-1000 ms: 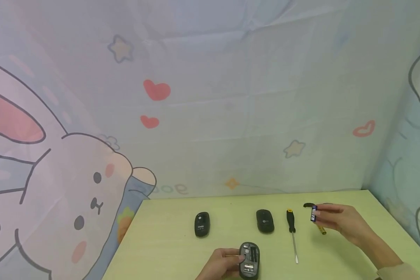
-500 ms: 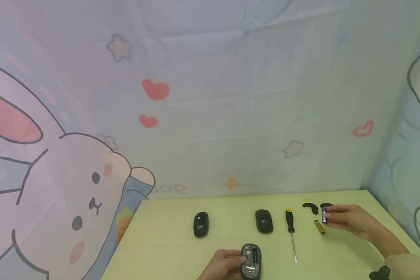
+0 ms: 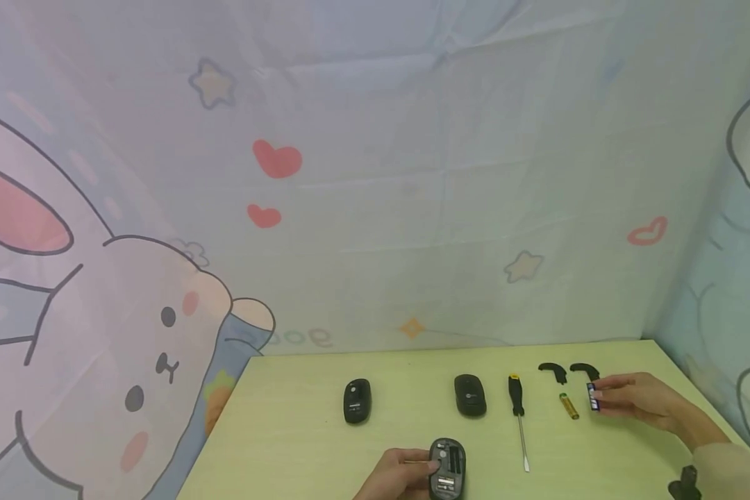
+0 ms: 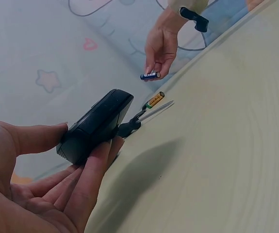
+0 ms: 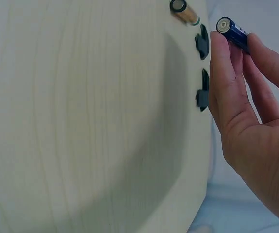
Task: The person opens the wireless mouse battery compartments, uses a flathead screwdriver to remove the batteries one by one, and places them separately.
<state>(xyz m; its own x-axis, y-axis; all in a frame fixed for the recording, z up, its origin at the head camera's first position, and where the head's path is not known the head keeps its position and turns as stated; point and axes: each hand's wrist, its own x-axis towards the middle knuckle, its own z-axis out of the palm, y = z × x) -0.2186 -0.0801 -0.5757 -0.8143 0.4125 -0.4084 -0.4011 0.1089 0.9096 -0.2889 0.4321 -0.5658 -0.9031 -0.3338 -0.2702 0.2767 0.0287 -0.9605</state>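
Observation:
My left hand [image 3: 395, 475] grips a black computer mouse [image 3: 447, 469] near the table's front edge. The mouse's underside shows in the head view, with a dark battery slot and a pale label. In the left wrist view the mouse [image 4: 98, 124] is raised off the table, its underside mostly turned away. Between thumb and fingertips, my right hand [image 3: 644, 401] pinches a blue battery [image 3: 593, 397] above the table's right side. One metal end of that battery [image 5: 225, 25] faces the right wrist camera. Just left of it, a gold and green battery [image 3: 569, 406] lies on the table.
Two curved black plastic covers [image 3: 553, 371] lie behind the batteries. A black-handled screwdriver [image 3: 517, 399] points towards me. Two more black mice stand further back, the nearer one [image 3: 470, 396] beside the screwdriver and the other mouse [image 3: 357, 401] to the left. A printed cloth hangs behind the table.
My right hand has moved right with the blue battery, uncovering the gold battery and the second black cover. My left hand keeps hold of the mouse, almost still.

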